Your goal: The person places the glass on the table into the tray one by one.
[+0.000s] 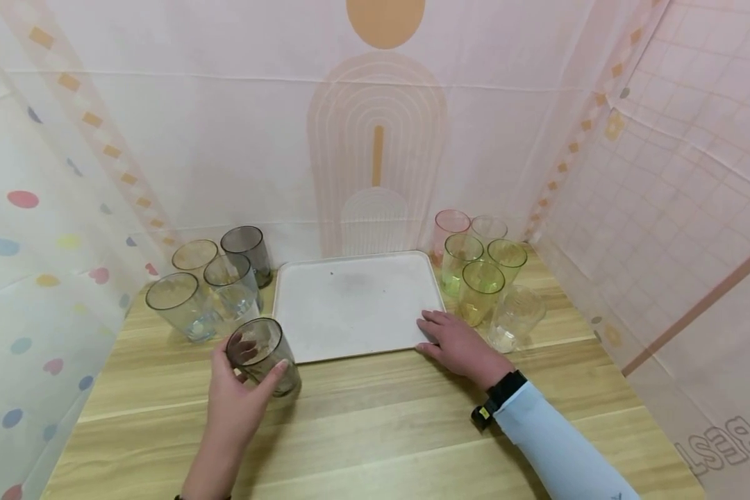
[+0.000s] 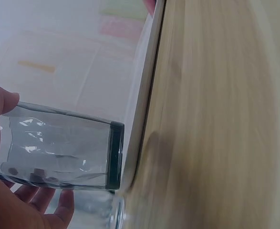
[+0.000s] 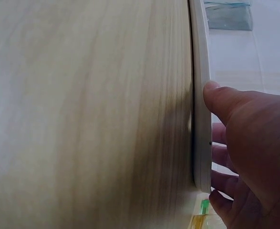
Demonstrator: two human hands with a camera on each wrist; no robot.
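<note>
The left hand (image 1: 237, 396) is gripping a smoky grey tumbler (image 1: 264, 355), thumb on one side and fingers curled round the other, and the glass is sitting just off the near left corner of the white tray (image 1: 356, 305), on the wooden table (image 1: 381, 430). In the left wrist view the tumbler's base is almost touching the tray's edge. Across the way, the right hand (image 1: 456, 344) is lying flat, fingers straight, over the tray's near right corner, the thumb pressing against its rim. Beyond the left hand, four more grey and clear glasses (image 1: 215, 281) are clustering together; just past the right hand, green, pink and clear glasses (image 1: 484, 278) are crowding beside the tray.
</note>
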